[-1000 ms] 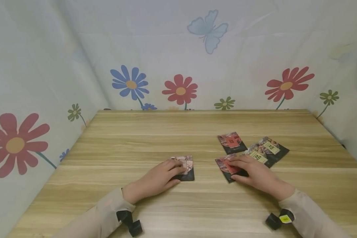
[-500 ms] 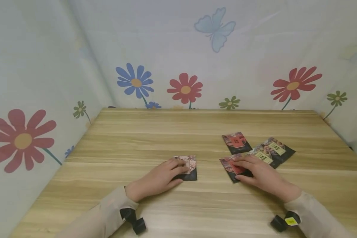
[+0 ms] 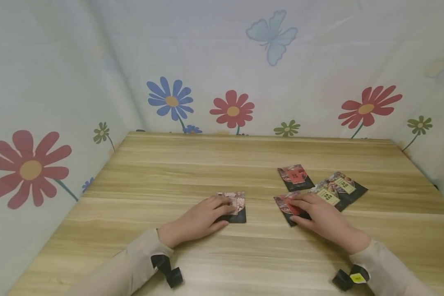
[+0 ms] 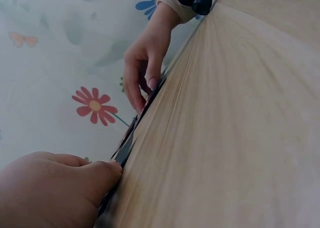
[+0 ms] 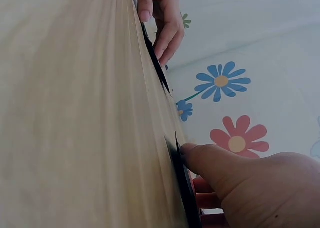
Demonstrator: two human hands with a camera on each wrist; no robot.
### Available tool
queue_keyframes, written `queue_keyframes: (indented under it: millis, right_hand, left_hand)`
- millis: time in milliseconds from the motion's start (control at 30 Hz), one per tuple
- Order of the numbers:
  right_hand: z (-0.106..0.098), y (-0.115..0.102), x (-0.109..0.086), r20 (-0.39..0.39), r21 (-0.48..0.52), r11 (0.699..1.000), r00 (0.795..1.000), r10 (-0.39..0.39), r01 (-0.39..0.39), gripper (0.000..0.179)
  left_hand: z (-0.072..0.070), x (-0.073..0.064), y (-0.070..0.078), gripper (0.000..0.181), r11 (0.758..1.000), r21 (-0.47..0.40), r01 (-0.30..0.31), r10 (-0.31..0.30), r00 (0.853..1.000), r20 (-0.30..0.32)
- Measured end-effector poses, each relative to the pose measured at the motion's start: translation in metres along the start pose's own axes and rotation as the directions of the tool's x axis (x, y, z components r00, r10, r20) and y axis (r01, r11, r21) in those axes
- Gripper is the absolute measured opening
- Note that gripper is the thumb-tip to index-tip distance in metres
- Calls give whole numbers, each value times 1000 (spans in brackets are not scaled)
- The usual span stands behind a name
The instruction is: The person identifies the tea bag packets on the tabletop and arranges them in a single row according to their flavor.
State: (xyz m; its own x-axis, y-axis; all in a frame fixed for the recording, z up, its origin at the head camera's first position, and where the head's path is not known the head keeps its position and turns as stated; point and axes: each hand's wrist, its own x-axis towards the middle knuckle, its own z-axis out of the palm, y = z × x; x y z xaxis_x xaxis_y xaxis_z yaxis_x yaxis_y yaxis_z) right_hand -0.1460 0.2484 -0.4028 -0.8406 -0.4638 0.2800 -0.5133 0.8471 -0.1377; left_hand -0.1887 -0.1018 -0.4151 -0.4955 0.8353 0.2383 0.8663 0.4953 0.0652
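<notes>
My left hand (image 3: 197, 218) rests on a flat printed packet (image 3: 240, 217) with a pink label and a black lower part, fingertips over the label. To its right, my right hand (image 3: 323, 218) lies on a red-labelled packet (image 3: 282, 201), covering much of it. The left wrist view has the left thumb (image 4: 107, 173) right at the packet's edge. In the right wrist view the right thumb (image 5: 200, 153) touches the dark packet edge (image 5: 182, 183), which stands slightly off the wood. The fingers of both hands reach forward over the packets.
Another red-labelled packet (image 3: 295, 176) lies behind the right hand. Two yellow-labelled packets (image 3: 345, 185) overlap beside it, the nearer one partly hidden by that hand. The wooden table (image 3: 170, 164) ends at a flower-printed cloth (image 3: 207, 53) at the back and left.
The head view has turned a little left, so everything appears further right in it. Both hands stay on the same packets, with no visible movement over the table.
</notes>
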Motion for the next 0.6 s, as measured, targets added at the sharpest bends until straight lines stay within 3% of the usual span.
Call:
queue_keyframes:
  millis: [600]
  right_hand:
    - [6, -13, 7, -42, -61, 998, 999, 25, -27, 46]
  left_hand:
    - [1, -1, 1, 42, 1000, 1, 18, -18, 1000, 13]
